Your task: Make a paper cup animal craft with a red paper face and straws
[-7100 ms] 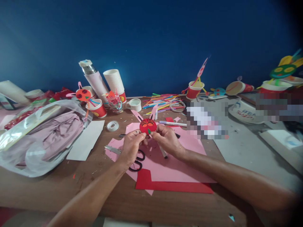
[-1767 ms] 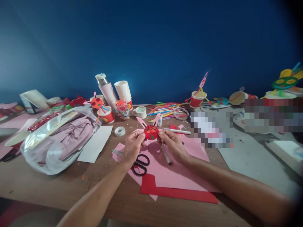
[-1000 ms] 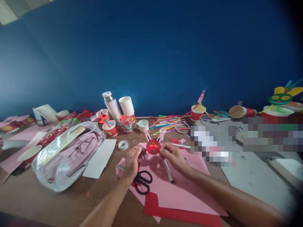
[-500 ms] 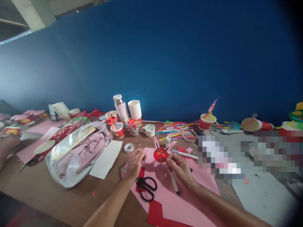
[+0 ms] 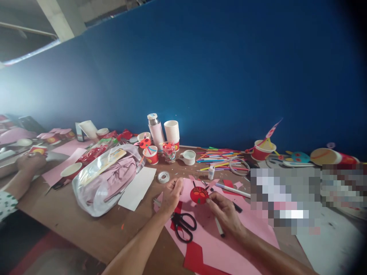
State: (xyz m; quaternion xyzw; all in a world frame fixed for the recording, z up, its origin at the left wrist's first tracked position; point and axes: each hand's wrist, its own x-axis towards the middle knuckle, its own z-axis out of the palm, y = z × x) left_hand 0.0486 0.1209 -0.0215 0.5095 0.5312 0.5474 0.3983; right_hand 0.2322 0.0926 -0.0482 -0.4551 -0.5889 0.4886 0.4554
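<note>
Red paper face (image 5: 199, 194), pinched by the right hand (image 5: 225, 210) along with a pen (image 5: 219, 227), sits just above pink paper (image 5: 229, 244) on the worktop (image 5: 86, 229). Beside it the left hand (image 5: 171, 194) is loosely spread and empty, near scissors (image 5: 183, 226).

A deep blue wall (image 5: 218, 76) rises behind the long brown wooden surface (image 5: 94, 236), while a pale beam (image 5: 60, 17) crosses the grey ceiling at upper left.
</note>
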